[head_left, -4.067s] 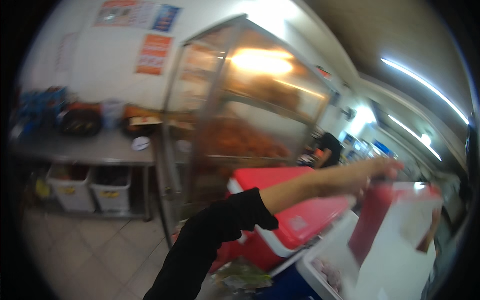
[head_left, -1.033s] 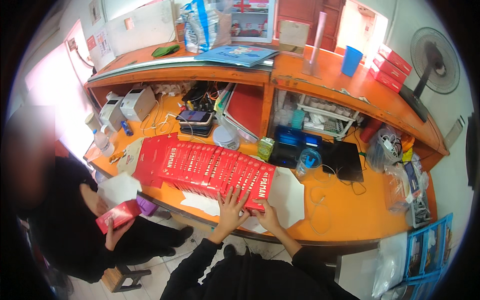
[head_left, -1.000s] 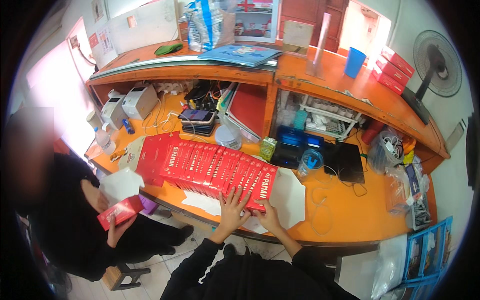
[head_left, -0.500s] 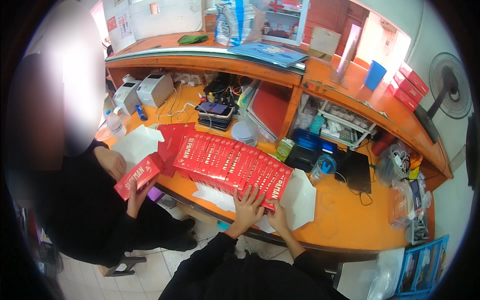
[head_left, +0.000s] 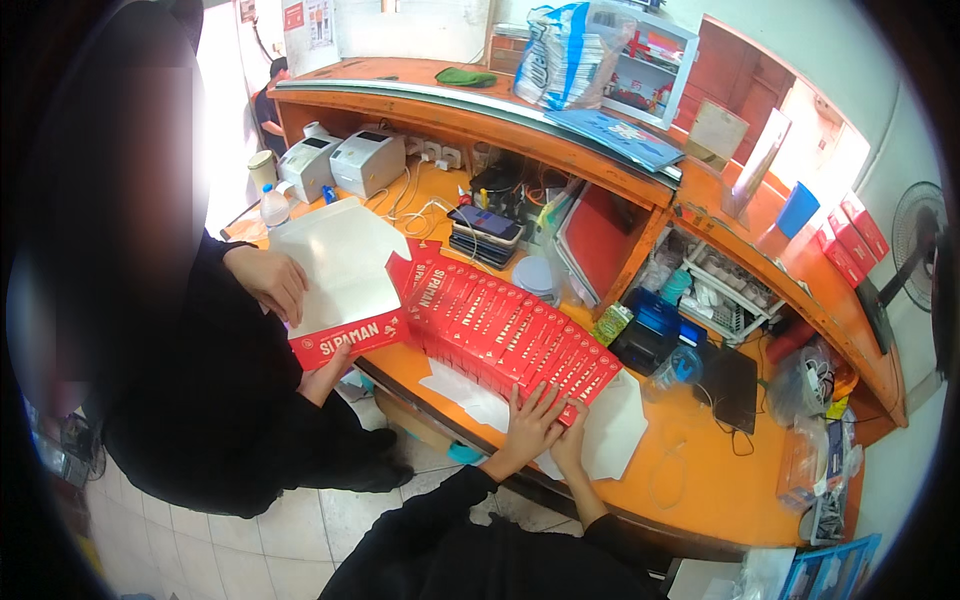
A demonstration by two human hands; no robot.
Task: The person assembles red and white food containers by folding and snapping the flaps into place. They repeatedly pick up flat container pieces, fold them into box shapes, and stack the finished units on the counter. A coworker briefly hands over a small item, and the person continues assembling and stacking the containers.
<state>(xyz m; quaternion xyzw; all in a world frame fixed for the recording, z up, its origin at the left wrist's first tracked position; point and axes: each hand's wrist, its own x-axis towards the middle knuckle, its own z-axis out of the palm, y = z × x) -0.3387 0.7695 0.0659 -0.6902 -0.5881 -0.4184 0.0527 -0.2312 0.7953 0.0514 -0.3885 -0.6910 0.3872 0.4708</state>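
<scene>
Since half a second ago the co-worker's carton has been opened out, its pale inner face now turned up, and the view has drawn nearer the counter.

Item: row of flat red cardboard cartons (head_left: 510,330), overlapped like shingles, lying on the orange wooden counter (head_left: 700,480), running up and leftward from the person's hands. Left hand (head_left: 528,425): fingers spread, palm down, pressing the near end of the row; nothing grasped. Right hand (head_left: 570,448): just beside the left, partly hidden behind it, resting at the row's last carton on a white paper sheet (head_left: 615,435); whether it grips anything cannot be told.

Left of the hands: co-worker in black (head_left: 200,380), one hand (head_left: 270,282) on the white face of an unfolded red-edged carton (head_left: 340,285), the other (head_left: 325,370) under its red edge.

Beyond the hands, at the far side of the row: stack of dark phones or tablets (head_left: 483,232), round white lid (head_left: 540,275), blue-and-black box (head_left: 650,325). Further left beyond: two white label printers (head_left: 345,162), clear plastic bottle (head_left: 272,208).

Right of the hands: black flat pad (head_left: 733,385), clear bags of small goods (head_left: 815,385).
</scene>
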